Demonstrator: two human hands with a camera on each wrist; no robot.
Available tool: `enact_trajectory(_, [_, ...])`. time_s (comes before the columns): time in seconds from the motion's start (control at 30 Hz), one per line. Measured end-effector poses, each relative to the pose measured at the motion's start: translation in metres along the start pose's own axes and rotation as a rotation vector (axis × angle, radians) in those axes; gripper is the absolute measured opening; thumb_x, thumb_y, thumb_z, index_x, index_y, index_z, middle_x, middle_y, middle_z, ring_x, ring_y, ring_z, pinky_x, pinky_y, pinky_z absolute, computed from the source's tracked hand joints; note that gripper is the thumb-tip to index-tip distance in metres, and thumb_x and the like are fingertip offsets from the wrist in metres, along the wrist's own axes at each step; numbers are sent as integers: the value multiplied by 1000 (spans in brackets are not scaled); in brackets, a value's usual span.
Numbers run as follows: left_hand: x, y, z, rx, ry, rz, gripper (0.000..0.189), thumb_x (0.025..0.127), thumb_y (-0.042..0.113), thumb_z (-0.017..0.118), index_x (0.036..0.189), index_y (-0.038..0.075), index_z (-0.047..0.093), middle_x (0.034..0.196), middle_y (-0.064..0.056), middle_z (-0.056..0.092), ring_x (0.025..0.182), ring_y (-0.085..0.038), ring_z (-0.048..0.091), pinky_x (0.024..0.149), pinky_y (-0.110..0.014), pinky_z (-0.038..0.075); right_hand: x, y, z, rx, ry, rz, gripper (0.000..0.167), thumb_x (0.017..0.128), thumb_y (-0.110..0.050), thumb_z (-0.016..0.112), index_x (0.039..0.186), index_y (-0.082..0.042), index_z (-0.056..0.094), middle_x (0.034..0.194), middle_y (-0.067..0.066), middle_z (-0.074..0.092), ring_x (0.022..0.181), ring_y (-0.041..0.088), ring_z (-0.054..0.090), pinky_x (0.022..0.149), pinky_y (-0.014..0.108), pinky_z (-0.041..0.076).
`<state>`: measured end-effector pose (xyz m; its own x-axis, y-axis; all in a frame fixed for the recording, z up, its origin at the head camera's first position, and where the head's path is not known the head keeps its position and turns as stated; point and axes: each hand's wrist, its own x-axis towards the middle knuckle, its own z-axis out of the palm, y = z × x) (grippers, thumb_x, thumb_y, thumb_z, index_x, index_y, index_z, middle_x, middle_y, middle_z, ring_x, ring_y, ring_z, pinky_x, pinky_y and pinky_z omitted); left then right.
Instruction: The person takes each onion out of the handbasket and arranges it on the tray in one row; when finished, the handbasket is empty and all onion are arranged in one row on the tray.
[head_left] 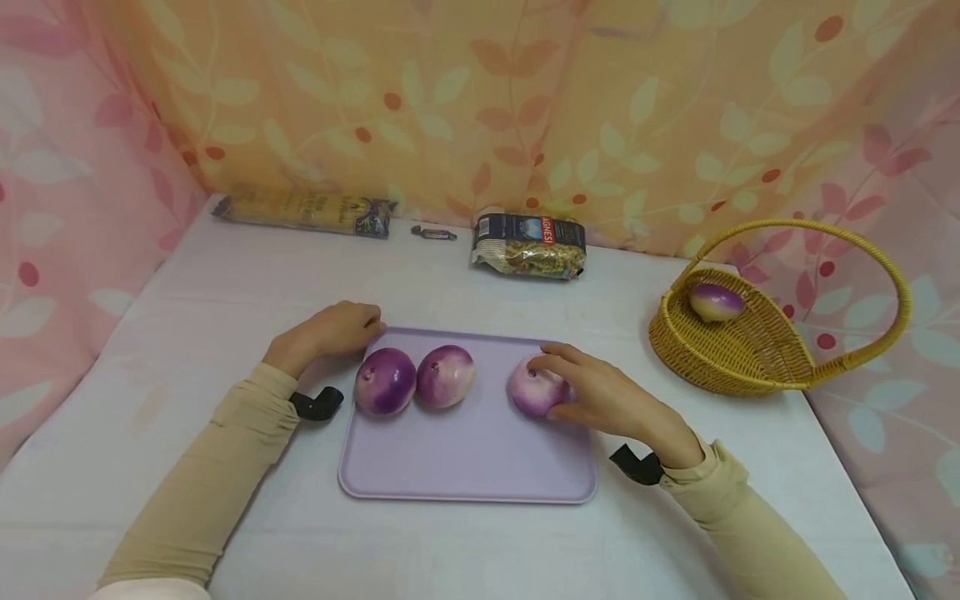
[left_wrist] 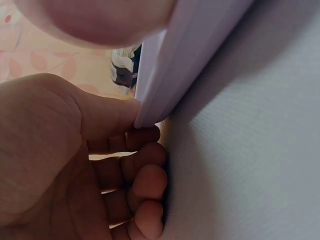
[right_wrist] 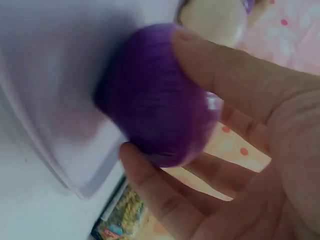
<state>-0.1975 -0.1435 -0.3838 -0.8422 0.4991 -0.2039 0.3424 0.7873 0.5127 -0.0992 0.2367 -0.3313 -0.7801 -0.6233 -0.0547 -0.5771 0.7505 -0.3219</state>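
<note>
The far left corner of the lilac tray (head_left: 472,454) is pinched by the left hand (head_left: 330,337), thumb on top of the rim and index finger at its edge, with the other fingers loosely bent beside it; over on the tray's right side, the pale bulb (head_left: 535,392) is held by the right hand (head_left: 600,396), thumb and fingers curled round it and spread about as wide as it is; whether any of its weight is taken by the tray can't really be told; at the tray's left end, a dark purple bulb (head_left: 385,383) and a mottled bulb (head_left: 446,377) are set side by side; off to the right, a small bulb (head_left: 716,302) is held in a yellow wicker basket (head_left: 697,371); along the back, a long pasta pack (head_left: 303,212), a wrapped candy (head_left: 433,233) and an Agnesi pack (head_left: 528,243) are lined up, backed by a floral curtain (head_left: 450,83).
</note>
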Motion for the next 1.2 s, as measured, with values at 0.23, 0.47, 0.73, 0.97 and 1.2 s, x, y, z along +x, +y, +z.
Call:
enact_trajectory(0.23, [0, -1, 1, -1, 0, 0, 23, 101, 21, 47, 82, 9, 51, 72, -4, 49, 67, -17, 48, 61, -28, 39, 17, -8, 8, -19, 37, -29, 59, 80, -24, 81, 133, -15, 57, 144, 20, 49, 133, 35, 50, 104, 50, 45])
enact_trajectory(0.47, [-1, 0, 0, 6, 8, 7, 23, 101, 20, 47, 81, 9, 51, 71, -3, 48, 67, -17, 47, 61, -28, 38, 34, -16, 13, -30, 69, -95, 63, 78, -27, 83, 133, -11, 56, 140, 17, 54, 128, 35, 53, 105, 52, 43])
enact_trajectory(0.73, [0, 3, 0, 1, -3, -7, 22, 101, 22, 47, 85, 8, 54, 73, -4, 51, 68, -17, 49, 60, -28, 39, 41, -19, 17, -73, 91, -112, 73, 77, -32, 84, 139, -13, 51, 140, 14, 53, 121, 31, 59, 99, 49, 48])
enact_trajectory(0.97, [1, 2, -1, 4, -3, 3, 22, 101, 21, 47, 85, 8, 53, 73, -4, 50, 68, -18, 48, 61, -28, 39, 39, -20, 17, -65, 66, -66, 74, 78, -35, 82, 142, -20, 48, 145, 17, 48, 118, 35, 61, 94, 51, 51])
enact_trajectory(1.2, [1, 0, -1, 1, 0, 7, 22, 101, 21, 47, 83, 9, 52, 72, -4, 49, 67, -17, 48, 60, -29, 38, 42, -19, 18, -98, 71, -77, 67, 79, -34, 81, 138, -20, 52, 137, 11, 54, 113, 28, 63, 92, 46, 52])
